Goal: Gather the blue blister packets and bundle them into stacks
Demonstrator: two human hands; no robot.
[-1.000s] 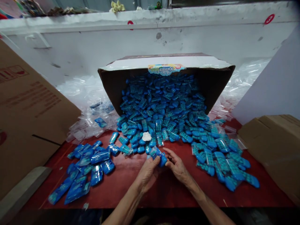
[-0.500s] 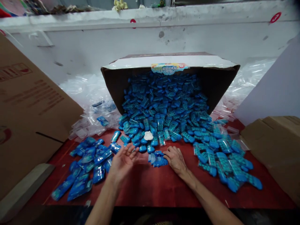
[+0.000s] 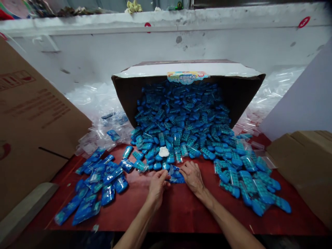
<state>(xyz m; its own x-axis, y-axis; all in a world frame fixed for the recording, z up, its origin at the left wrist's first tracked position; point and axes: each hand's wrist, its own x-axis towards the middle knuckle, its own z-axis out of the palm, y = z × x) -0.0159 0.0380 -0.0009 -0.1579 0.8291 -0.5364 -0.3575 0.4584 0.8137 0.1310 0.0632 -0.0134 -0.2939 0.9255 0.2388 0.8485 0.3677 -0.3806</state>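
Note:
A small stack of blue printed film pieces [image 3: 176, 174] lies on the red tabletop between my hands. My left hand [image 3: 157, 185] is at its left edge, thumb and fingers pinched together on the film. At the other edge, my right hand [image 3: 193, 176] has its fingers curled down onto the stack, partly hiding it. Just beyond are many small blue pieces with teal dotted fronts and clear covers [image 3: 178, 135], spilling from a tipped carton [image 3: 189, 67]. A white lump [image 3: 164, 151] rests on them. Left of my hands lies a pile of shiny blue-wrapped pieces [image 3: 107, 193].
More teal-dotted pieces [image 3: 246, 173] spread over the red tabletop [image 3: 186, 207] at the right. Clear plastic packaging [image 3: 93, 103] is heaped behind. A large brown carton [image 3: 33, 114] stands left, beside a grey bar [image 3: 31, 211]; another brown carton [image 3: 303, 166] stands right.
My left hand has moved right from the wrapped pile to the film stack and closed from an open palm. A dotted piece now lies near where it was. My right hand stays nearly in place.

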